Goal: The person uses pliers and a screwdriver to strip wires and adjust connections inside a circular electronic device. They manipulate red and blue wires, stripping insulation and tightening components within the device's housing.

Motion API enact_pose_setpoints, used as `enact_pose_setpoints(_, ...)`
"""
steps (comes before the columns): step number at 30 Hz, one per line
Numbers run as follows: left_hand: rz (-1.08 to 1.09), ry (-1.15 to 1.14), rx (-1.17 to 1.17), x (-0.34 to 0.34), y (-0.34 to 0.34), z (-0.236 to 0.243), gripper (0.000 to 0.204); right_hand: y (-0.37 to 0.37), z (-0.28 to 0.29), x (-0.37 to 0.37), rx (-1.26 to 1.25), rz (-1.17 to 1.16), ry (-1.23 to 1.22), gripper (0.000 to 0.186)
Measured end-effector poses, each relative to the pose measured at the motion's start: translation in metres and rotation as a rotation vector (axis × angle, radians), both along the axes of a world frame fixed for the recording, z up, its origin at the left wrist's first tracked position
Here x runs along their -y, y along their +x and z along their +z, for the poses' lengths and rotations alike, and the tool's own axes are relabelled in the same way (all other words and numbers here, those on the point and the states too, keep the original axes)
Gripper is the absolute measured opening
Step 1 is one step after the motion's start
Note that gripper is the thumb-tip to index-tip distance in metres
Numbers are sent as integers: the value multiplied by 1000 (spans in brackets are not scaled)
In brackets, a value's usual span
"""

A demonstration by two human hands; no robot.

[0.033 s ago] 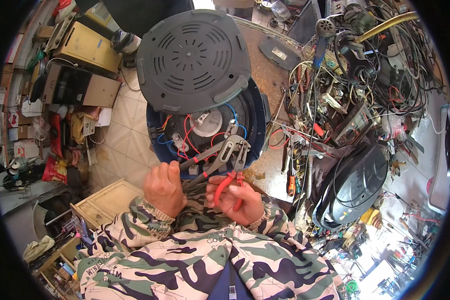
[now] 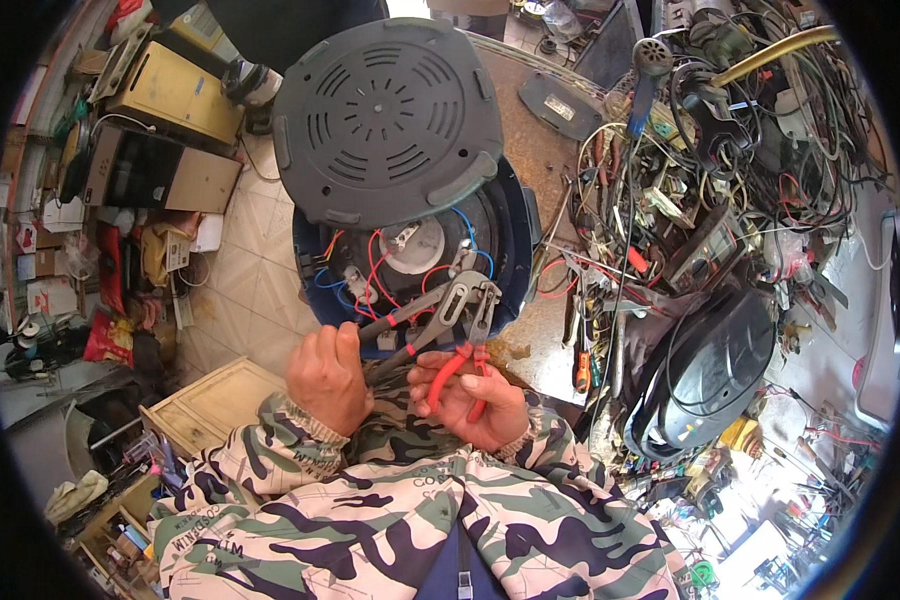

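My left hand (image 2: 327, 380) is closed on the dark handles of large slip-joint pliers (image 2: 410, 320). My right hand (image 2: 480, 405) grips red-handled pliers (image 2: 448, 372); their metal jaws sit against the head of the larger pliers. Both tools are over the front rim of an opened dark blue round appliance (image 2: 515, 250), whose inside shows red and blue wires (image 2: 378, 262) and a pale round metal part (image 2: 415, 250). A black vented base plate (image 2: 385, 120) rests tilted over the appliance's far half.
The appliance stands on a worn bench (image 2: 535, 350). On the right are piled tools, cables (image 2: 770, 140), a red-orange screwdriver (image 2: 582, 370) and a black lid-like housing (image 2: 705, 375). On the left are a tiled floor (image 2: 220, 310), a wooden drawer unit (image 2: 205, 400) and stacked appliances (image 2: 175, 95).
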State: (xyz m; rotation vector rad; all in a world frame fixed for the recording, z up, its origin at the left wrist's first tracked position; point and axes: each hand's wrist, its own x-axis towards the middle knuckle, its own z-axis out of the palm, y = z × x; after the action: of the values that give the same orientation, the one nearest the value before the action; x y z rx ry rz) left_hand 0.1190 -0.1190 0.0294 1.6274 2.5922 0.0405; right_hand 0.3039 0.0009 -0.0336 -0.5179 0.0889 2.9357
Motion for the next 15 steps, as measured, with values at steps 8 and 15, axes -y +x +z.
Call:
enact_pose_setpoints(8,2,-8,38,-2,0,4,75,6,-8,-2,21,84,-71,33)
enact_pose_setpoints(15,2,18,24,-3,1,2,75,14,5,-22,142,207,-80,37)
